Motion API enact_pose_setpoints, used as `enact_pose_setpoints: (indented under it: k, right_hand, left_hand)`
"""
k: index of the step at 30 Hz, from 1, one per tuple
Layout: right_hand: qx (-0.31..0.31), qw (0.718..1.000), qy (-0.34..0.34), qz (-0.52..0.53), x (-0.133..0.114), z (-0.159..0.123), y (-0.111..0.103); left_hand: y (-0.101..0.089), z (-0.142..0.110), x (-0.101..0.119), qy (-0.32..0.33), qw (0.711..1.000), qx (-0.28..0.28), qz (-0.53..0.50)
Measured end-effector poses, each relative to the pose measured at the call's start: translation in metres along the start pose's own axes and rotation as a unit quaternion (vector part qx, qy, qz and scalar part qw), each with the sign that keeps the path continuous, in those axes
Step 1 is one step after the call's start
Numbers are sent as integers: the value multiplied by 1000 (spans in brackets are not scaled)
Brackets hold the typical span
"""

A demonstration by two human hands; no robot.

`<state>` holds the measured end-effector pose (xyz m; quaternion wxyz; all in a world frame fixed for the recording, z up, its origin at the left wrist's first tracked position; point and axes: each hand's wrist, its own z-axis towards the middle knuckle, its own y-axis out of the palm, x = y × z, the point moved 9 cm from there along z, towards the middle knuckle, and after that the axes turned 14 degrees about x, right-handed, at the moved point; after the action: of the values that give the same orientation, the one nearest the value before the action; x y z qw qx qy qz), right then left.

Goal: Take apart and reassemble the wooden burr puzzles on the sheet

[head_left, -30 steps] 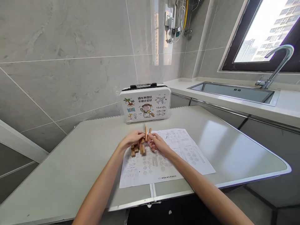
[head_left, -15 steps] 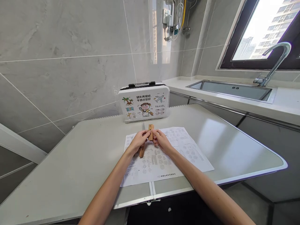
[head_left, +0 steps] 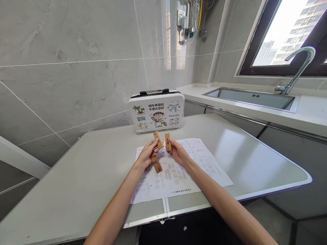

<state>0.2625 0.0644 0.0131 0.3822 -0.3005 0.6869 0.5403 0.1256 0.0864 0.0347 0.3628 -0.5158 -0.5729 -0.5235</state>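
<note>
Between the thumb and fingers of my left hand (head_left: 147,152) is a notched wooden puzzle block (head_left: 158,140), tilted, with a dark mark near its upper end. My right hand (head_left: 178,152) pinches another wooden puzzle block (head_left: 168,143), held nearly upright; a small gap parts the two. Just below my left hand shows a third wooden block (head_left: 157,165), notched and marked with a dark figure. My fingers partly hide its upper end, and I cannot tell whether it is held or lying. Under both hands lies a printed paper sheet (head_left: 189,180) with small diagrams.
A white case (head_left: 176,115) with cartoon prints stands at the back of the folding table (head_left: 102,177), near the tiled wall. To the right, a counter holds a sink (head_left: 245,97) with a curved faucet (head_left: 304,68) below a window.
My hands have drawn apart, each with a wooden block, where before their fingertips met at one spot. The left block now leans, and the lower block has turned and shows more.
</note>
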Motion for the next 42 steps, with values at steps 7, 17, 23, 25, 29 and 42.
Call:
enact_pose_setpoints:
  k: [7,17,23,25,29,42]
  right_hand:
    - [-58,997,44,31,6,-3,8]
    - [-69,996,43,48,5,-3,12]
    - [-118,992,44,-13,13,-16,26]
    - [-143,985,33,-92,17,-22,30]
    - [-233,942,1,-243,27,-37,41]
    - [-154,967,-55,-195,20,-22,34]
  left_hand:
    - [-7,1,9,35,999,22,-8]
    - [-2,-2,13,24,996,9,-87]
    - [-11,1,17,-14,977,38,-208]
    - [-13,1,17,-21,971,41,-236]
    - [-15,1,19,-15,962,48,-267]
    - [-43,0,35,247,949,185,62]
